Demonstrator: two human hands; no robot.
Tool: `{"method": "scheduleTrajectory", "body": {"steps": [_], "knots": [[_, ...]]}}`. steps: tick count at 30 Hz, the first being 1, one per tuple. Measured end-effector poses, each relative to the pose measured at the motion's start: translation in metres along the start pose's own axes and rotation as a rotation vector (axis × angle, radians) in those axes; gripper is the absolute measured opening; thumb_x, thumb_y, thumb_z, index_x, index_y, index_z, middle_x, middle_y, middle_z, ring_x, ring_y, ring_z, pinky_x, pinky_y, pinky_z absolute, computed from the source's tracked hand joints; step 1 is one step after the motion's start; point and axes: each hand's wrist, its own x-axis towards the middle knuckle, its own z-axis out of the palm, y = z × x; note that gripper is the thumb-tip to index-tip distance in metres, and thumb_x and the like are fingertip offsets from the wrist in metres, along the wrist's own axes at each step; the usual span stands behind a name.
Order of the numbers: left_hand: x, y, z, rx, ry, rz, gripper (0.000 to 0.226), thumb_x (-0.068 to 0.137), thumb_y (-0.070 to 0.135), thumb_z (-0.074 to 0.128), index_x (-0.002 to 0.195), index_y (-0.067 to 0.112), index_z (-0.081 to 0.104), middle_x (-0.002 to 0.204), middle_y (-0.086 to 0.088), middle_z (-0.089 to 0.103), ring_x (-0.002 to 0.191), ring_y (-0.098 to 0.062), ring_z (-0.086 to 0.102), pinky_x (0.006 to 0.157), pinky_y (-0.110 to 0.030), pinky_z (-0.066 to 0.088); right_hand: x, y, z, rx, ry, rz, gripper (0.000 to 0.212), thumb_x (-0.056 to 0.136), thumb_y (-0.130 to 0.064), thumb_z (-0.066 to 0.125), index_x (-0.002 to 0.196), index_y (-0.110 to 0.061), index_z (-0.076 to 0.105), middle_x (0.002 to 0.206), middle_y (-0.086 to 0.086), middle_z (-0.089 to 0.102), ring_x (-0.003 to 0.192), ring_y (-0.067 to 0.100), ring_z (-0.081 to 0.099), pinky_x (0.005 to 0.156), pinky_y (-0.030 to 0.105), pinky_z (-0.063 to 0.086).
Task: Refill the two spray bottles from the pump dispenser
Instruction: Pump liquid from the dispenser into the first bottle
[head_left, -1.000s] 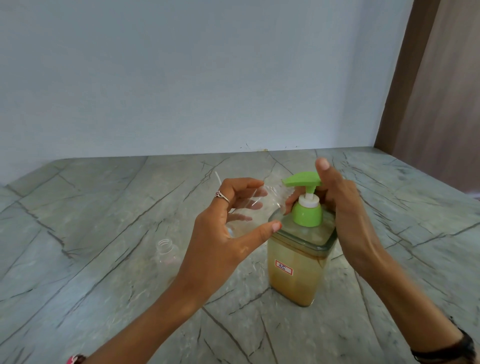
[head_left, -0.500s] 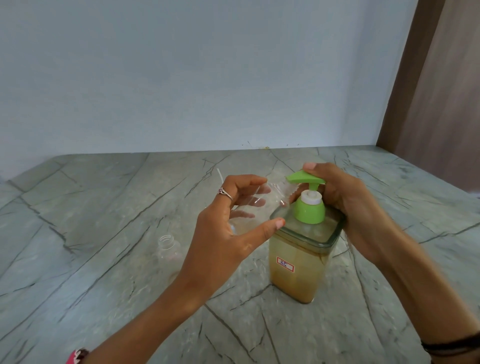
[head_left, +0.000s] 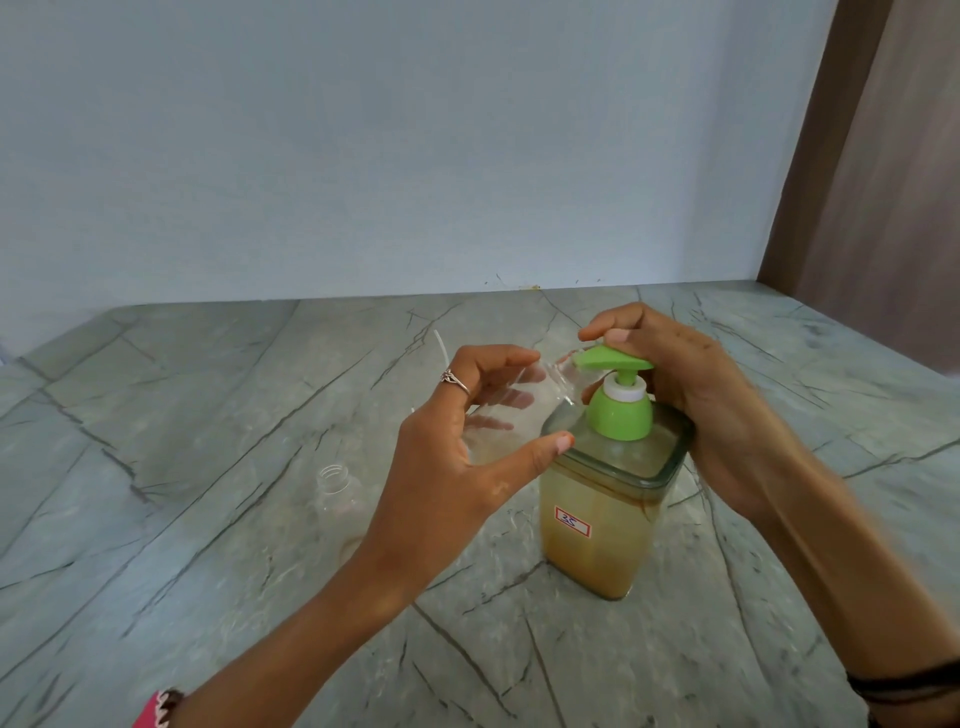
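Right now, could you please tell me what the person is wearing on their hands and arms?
Both forearms are bare, with no sleeves. The left hand has a silver ring on its index finger and a pink, white-patterned band at the wrist. The right hand wears thin black bands at its wrist.
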Motion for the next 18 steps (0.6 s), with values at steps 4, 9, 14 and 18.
{"method": "scheduleTrajectory", "body": {"steps": [4, 9, 14, 18], "knots": [[-0.001, 0.000, 0.000, -0.006, -0.001, -0.007, 0.045, 0.068, 0.037, 0.072, 0.109, 0.034, 0.052, 0.109, 0.018, 0.064, 0.100, -0.005, 0.063, 0.082, -0.022, 0.053, -0.003, 0.005, 0.003, -0.032, 0.030, -0.081, 0.019, 0.081, -0.027, 0.051, 0.089, -0.017, 0.065, 0.071, -0.008, 0.068, 0.060, 0.005, 0.065, 0.055, 0.013, 0.048], [-0.001, 0.002, 0.000, -0.016, 0.004, 0.000, 0.045, 0.067, 0.037, 0.072, 0.107, 0.036, 0.052, 0.108, 0.018, 0.064, 0.100, -0.005, 0.063, 0.081, -0.019, 0.052, -0.007, 0.010, 0.008, -0.032, 0.116, -0.232, 0.026, 0.097, -0.011, 0.040, 0.088, -0.018, 0.063, 0.071, -0.006, 0.069, 0.061, 0.008, 0.066, 0.057, 0.016, 0.049], [-0.001, 0.002, 0.000, -0.022, 0.003, -0.005, 0.046, 0.066, 0.038, 0.072, 0.107, 0.035, 0.052, 0.109, 0.017, 0.064, 0.100, -0.005, 0.063, 0.082, -0.019, 0.052, -0.008, 0.012, 0.005, -0.051, 0.093, -0.302, 0.024, 0.093, -0.028, 0.041, 0.088, -0.026, 0.065, 0.077, -0.002, 0.072, 0.068, 0.014, 0.069, 0.063, 0.020, 0.053], [-0.001, 0.003, 0.000, -0.015, 0.005, 0.001, 0.045, 0.067, 0.038, 0.072, 0.107, 0.037, 0.052, 0.109, 0.019, 0.063, 0.100, -0.003, 0.063, 0.081, -0.017, 0.051, -0.011, 0.016, 0.005, -0.067, 0.081, -0.380, 0.027, 0.086, -0.037, 0.043, 0.081, -0.037, 0.069, 0.080, -0.010, 0.071, 0.072, 0.008, 0.069, 0.067, 0.015, 0.051]]}}
